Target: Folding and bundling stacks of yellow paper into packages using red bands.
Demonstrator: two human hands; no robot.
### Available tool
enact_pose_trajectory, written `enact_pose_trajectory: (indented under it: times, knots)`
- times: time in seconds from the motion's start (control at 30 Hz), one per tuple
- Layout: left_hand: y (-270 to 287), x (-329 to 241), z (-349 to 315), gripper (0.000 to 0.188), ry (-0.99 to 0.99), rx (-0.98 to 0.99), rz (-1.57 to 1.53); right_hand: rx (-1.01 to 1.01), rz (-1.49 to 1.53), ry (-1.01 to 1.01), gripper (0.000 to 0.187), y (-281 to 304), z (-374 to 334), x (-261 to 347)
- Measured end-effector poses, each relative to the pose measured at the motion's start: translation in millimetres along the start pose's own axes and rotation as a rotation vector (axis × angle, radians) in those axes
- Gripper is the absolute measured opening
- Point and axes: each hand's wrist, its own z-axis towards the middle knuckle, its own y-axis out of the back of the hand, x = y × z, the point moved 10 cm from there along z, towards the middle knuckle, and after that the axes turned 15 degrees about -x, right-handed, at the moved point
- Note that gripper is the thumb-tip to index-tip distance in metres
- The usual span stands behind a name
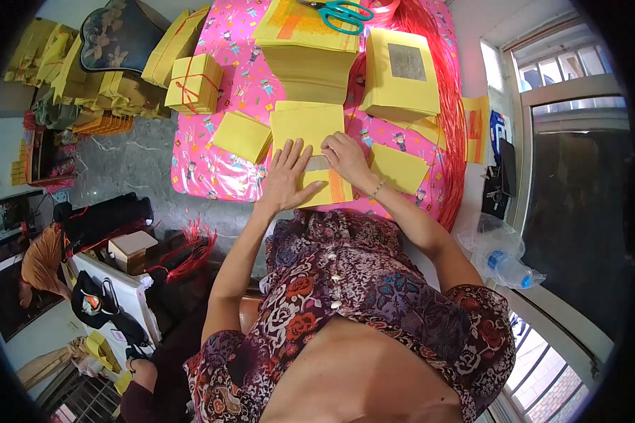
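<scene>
Both my hands rest on yellow paper at the near middle of the pink-covered table. My left hand (287, 173) lies flat, fingers spread, over the left side of a yellow paper sheet (316, 196) with an orange band and a silvery patch. My right hand (346, 156) is closed, its fingers curled at the sheet's upper right; its thumb is hidden. Just beyond them lies a larger flat yellow sheet (307, 123), partly under both hands. A small yellow stack (242, 137) sits to the left, and another yellow stack (399, 168) lies right of my right wrist.
A tall yellow paper stack (309, 70) stands farther back with teal-handled scissors (343, 17) on top. Right of it is a stack with a silver square (402, 77); red strands (453, 141) hang along the edge. A tied bundle (193, 84) sits left. A person's hand (143, 372) shows lower left.
</scene>
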Motion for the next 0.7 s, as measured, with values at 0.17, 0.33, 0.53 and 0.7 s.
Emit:
enact_pose_trajectory:
  times: [0.17, 0.33, 0.53, 0.7]
  knots:
    - [3, 15, -15, 0.08, 0.018, 0.08, -0.012, 0.034, 0.113, -0.122, 0.009, -2, 0, -6]
    - [-2, 18, -15, 0.079, 0.027, 0.072, -0.051, 0.006, 0.097, -0.123, 0.011, -5, -1, -10]
    - [-4, 22, -13, 0.076, 0.032, 0.039, -0.114, 0.044, 0.094, -0.153, 0.015, -11, 1, -15]
    - [-2, 24, -13, 0.07, 0.034, 0.035, -0.159, 0.018, 0.062, -0.098, 0.021, -6, -1, -10]
